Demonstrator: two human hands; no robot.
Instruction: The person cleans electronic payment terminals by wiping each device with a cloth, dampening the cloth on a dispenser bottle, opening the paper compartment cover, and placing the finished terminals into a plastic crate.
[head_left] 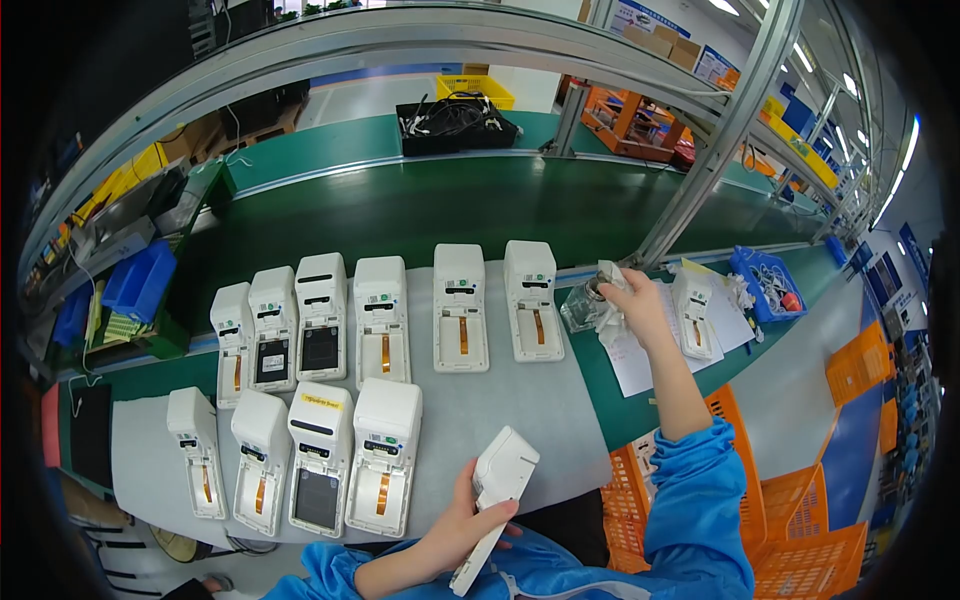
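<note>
My left hand is wrapped round a white handheld terminal housing, tilted on its side above the table's front edge. Out to the right, my right hand pinches a crumpled white wipe at the top of a clear glass bottle. The fingers partly cover the bottle's top. On the grey mat, several similar white terminals stand in two rows. One in the back row and one in the front row show orange ribbon cables in their open bays.
Another terminal lies on paper sheets at the right, beside a blue bin of cables. Orange crates stand below right. A metal frame post rises behind the bottle. A green conveyor runs behind the mat.
</note>
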